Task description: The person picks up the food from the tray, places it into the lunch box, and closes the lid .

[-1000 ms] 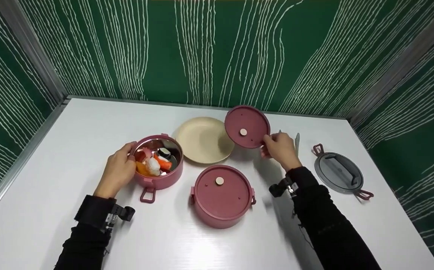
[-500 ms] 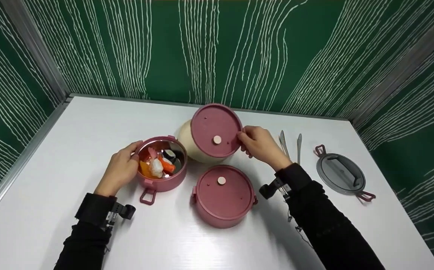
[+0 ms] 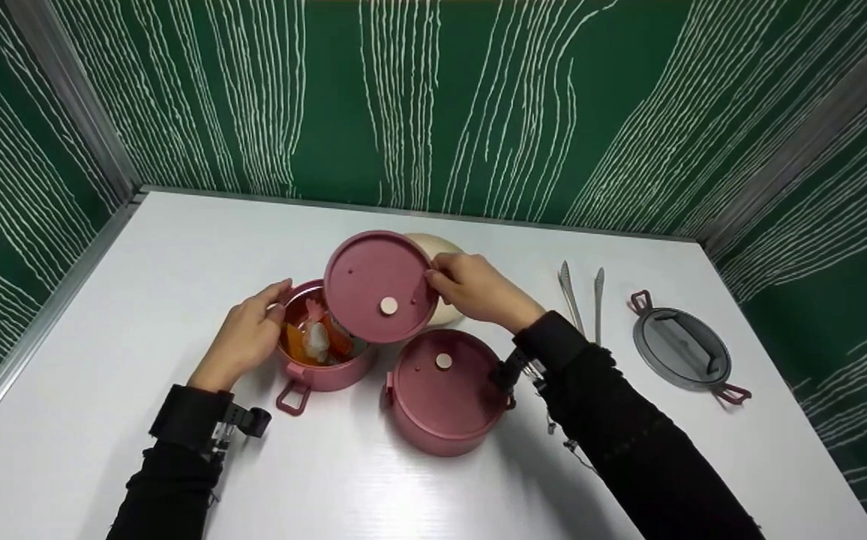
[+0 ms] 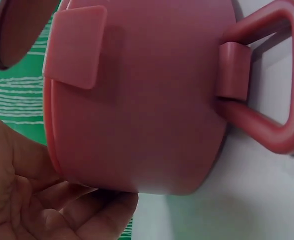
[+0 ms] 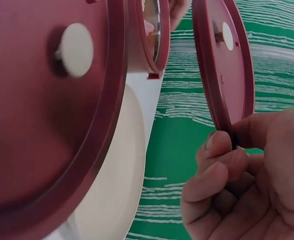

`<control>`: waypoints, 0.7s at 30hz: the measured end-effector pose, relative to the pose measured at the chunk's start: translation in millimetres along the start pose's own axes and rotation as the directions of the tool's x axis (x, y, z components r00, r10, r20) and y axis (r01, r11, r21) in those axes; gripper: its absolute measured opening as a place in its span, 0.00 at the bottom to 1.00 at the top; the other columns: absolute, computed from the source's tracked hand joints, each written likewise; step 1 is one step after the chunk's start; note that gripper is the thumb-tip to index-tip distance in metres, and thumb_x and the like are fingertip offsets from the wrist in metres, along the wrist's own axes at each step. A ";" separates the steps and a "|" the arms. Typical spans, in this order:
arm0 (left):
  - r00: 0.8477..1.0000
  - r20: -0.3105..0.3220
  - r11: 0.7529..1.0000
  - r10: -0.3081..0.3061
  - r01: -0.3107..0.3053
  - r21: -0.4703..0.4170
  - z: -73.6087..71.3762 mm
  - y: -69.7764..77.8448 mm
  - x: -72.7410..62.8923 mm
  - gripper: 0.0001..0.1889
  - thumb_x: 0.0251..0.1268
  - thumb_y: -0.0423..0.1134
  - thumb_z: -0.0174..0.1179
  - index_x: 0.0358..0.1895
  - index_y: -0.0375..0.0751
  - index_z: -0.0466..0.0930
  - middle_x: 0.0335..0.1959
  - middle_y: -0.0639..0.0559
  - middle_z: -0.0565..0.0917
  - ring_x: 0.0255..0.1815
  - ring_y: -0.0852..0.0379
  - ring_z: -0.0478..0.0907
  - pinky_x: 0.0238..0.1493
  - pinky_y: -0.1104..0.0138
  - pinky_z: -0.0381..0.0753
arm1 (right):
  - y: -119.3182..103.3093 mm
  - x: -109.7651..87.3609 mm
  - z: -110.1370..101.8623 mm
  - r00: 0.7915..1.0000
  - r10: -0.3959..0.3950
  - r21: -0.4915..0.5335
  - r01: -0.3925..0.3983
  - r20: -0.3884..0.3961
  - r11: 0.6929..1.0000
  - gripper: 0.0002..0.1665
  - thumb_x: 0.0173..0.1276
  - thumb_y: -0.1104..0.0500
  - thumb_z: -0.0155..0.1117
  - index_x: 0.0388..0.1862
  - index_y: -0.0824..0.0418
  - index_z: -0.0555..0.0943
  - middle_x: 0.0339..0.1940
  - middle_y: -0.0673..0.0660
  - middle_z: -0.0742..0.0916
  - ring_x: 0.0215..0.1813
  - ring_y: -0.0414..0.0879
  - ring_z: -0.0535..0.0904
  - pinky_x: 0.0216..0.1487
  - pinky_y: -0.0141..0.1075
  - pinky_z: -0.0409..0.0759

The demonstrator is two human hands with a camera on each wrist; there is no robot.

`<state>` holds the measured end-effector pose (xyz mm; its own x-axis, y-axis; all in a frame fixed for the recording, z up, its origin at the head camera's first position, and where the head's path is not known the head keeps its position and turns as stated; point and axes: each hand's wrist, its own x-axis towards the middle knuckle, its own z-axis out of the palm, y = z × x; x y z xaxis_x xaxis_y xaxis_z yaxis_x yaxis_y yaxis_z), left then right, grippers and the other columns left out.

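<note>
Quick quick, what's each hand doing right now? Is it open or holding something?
Left hand: closed, holding the open pot at its rim.
Right hand: closed, pinching the edge of a raised dark pink lid.

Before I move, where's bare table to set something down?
Free: the white table between the left hand and the green back wall, and in front of the lidded pot, between the sleeves. Crowded: the middle, where the lid in the right hand overlaps the plate and open pot in the head view.
</note>
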<state>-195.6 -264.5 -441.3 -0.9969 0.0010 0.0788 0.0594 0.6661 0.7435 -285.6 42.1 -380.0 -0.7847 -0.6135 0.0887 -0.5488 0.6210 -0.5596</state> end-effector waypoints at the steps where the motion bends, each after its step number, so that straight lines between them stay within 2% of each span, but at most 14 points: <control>1: 1.000 -0.012 1.000 0.011 -0.011 0.002 -1.1 1.2 -0.6 0.23 0.73 0.38 0.37 0.69 0.41 0.58 0.65 0.41 0.68 0.67 0.43 0.62 0.68 0.50 0.58 | -2.5 3.4 1.9 1.000 -0.008 -0.007 0.008 0.013 1.000 0.17 0.72 0.54 0.46 0.25 0.58 0.74 0.18 0.50 0.76 0.21 0.42 0.70 0.25 0.33 0.68; 7: 0.991 -0.101 0.996 0.083 -0.084 -0.004 -6.5 17.7 -7.0 0.30 0.72 0.56 0.33 0.72 0.45 0.51 0.68 0.46 0.63 0.69 0.46 0.59 0.68 0.51 0.57 | -17.2 21.0 13.7 0.998 -0.031 -0.101 0.036 0.054 0.994 0.17 0.72 0.54 0.46 0.25 0.57 0.75 0.17 0.50 0.76 0.23 0.41 0.71 0.28 0.32 0.68; 10: 0.988 -0.098 0.992 0.123 -0.122 0.019 -5.6 27.1 -11.2 0.34 0.68 0.61 0.39 0.73 0.54 0.45 0.72 0.50 0.56 0.71 0.50 0.54 0.69 0.51 0.55 | -21.9 27.5 19.9 0.997 -0.036 -0.139 0.045 0.070 0.989 0.16 0.71 0.53 0.46 0.26 0.56 0.76 0.18 0.49 0.76 0.24 0.41 0.71 0.29 0.31 0.68; 13: 0.990 -0.049 0.990 0.132 -0.129 0.065 -2.3 33.9 -16.3 0.44 0.57 0.67 0.50 0.72 0.65 0.35 0.74 0.56 0.48 0.72 0.50 0.50 0.68 0.48 0.56 | -26.3 33.3 26.8 0.995 -0.041 -0.141 0.054 0.093 0.989 0.15 0.71 0.54 0.47 0.26 0.56 0.76 0.18 0.48 0.75 0.24 0.41 0.69 0.29 0.31 0.67; 16: 0.989 -0.001 0.979 0.148 -0.146 0.142 1.9 36.3 -19.8 0.58 0.40 0.72 0.60 0.70 0.68 0.28 0.74 0.60 0.40 0.73 0.51 0.47 0.67 0.47 0.56 | -29.7 38.5 33.9 0.993 -0.040 -0.148 0.057 0.115 0.987 0.15 0.71 0.55 0.47 0.25 0.56 0.75 0.18 0.48 0.74 0.24 0.41 0.68 0.29 0.31 0.67; 18: 0.985 0.008 0.966 0.174 -0.172 0.194 3.7 35.6 -20.9 0.66 0.29 0.74 0.63 0.71 0.64 0.28 0.74 0.60 0.39 0.74 0.53 0.46 0.67 0.49 0.58 | -30.9 41.8 38.5 0.991 -0.037 -0.154 0.057 0.127 0.986 0.15 0.71 0.55 0.47 0.25 0.56 0.75 0.18 0.48 0.74 0.24 0.41 0.69 0.29 0.32 0.67; 21: 0.982 0.019 0.950 0.189 -0.188 0.248 4.4 32.8 -22.6 0.71 0.22 0.75 0.66 0.72 0.57 0.30 0.75 0.57 0.38 0.74 0.53 0.45 0.66 0.49 0.60 | -31.1 46.5 44.5 0.989 -0.031 -0.159 0.054 0.144 0.986 0.15 0.71 0.55 0.47 0.25 0.56 0.75 0.19 0.48 0.75 0.25 0.41 0.70 0.31 0.33 0.69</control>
<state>-171.4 -239.3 -421.6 -0.9685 0.1415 0.2051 0.2310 0.8180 0.5267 -292.3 -27.4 -395.1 -0.7177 -0.6962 -0.0135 -0.6293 0.6568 -0.4155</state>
